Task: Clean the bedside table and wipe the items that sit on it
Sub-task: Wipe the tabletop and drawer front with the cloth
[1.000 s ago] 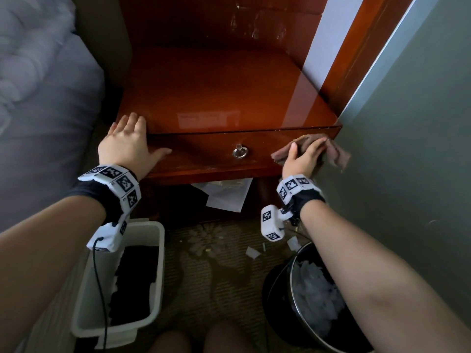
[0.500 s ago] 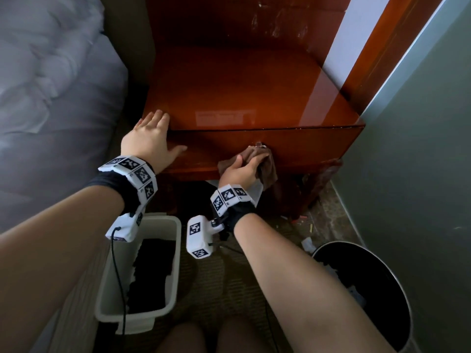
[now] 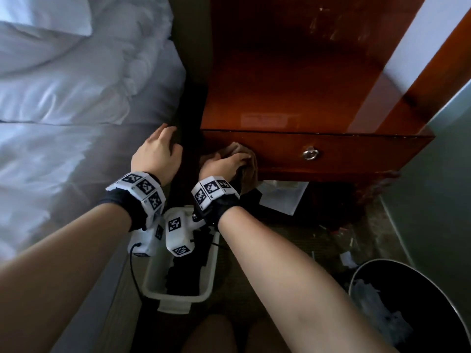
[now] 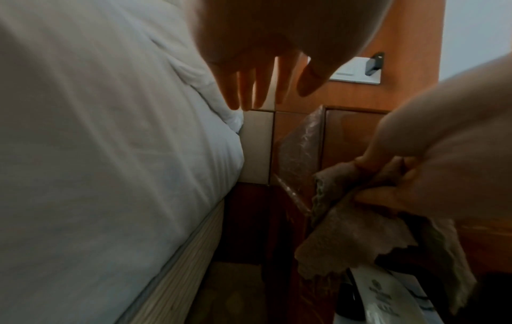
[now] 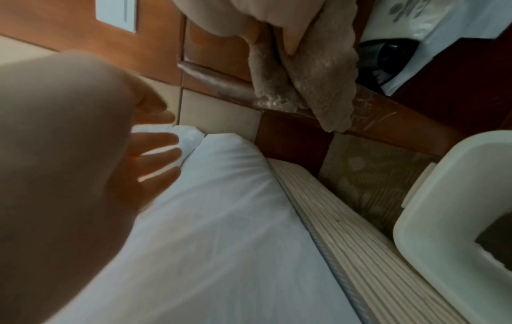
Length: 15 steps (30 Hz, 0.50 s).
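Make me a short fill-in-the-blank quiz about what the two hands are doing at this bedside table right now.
1. The right hand grips a brown ____.
2. The cloth presses on the drawer front, left of its metal ring ____.
3. The left hand rests on the ____ edge.
4. The white bin stands on the ____.

Missing words: cloth; handle; bed; floor

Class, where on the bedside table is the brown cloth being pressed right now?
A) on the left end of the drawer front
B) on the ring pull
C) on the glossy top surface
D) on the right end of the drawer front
A: the right hand grips the brown cloth against the drawer front's left end, well left of the ring pull.
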Available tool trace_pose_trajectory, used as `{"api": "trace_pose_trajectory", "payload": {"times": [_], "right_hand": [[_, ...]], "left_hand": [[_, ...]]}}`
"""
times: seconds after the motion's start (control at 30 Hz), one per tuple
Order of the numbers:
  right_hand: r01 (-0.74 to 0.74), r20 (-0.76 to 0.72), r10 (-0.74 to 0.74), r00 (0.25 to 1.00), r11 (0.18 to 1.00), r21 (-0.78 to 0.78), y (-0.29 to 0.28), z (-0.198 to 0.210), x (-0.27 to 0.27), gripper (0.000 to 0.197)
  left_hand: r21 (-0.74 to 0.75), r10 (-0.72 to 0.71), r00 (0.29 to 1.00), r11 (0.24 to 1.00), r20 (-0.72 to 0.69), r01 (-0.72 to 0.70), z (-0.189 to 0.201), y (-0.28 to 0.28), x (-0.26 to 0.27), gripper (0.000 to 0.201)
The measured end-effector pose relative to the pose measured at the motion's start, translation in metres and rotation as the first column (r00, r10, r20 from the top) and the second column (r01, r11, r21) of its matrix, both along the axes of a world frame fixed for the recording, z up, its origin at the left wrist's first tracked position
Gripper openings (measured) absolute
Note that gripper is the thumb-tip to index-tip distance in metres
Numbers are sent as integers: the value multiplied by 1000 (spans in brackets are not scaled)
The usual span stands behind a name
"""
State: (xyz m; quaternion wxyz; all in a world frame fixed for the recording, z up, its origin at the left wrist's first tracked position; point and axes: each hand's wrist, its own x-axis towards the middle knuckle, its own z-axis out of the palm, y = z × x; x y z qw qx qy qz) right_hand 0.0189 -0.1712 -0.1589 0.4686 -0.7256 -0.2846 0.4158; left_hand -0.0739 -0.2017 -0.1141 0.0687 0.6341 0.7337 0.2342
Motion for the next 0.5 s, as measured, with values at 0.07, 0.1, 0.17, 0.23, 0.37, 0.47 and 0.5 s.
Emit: {"api": "trace_pose_trajectory", "payload": {"times": [0.07,0.1,0.17,0.23,0.37,0.47,0.5], "right_hand": [[5,-16,-6,1000,1000,-19,1,6,2,78],[-4,-31,4,1000,1000,-9,2,8,5,73],[-104,-103,107,989,994,32,2,14,11,57],[-144,-186,153,971,988,63,2,28,15,51],[148,-235,-130,963,987,62,3,69,18,42],[215,-220,-180,959,966,145,-1,91,27,33],[204,-195,-166,967,960,193,-4,100,33,28]], "left_hand": [[15,43,999,999,11,-43,4,-4,-8,44],[19,56,998,998,11,-56,6,-7,-12,42],[15,66,998,998,0,-66,10,-9,-16,41],[8,72,997,997,-12,-72,13,-11,-20,39],[4,71,997,997,-20,-71,22,-12,-22,36],[20,46,999,999,-19,-45,32,-8,-15,34],[28,34,999,999,-20,-33,35,-7,-12,33]]}}
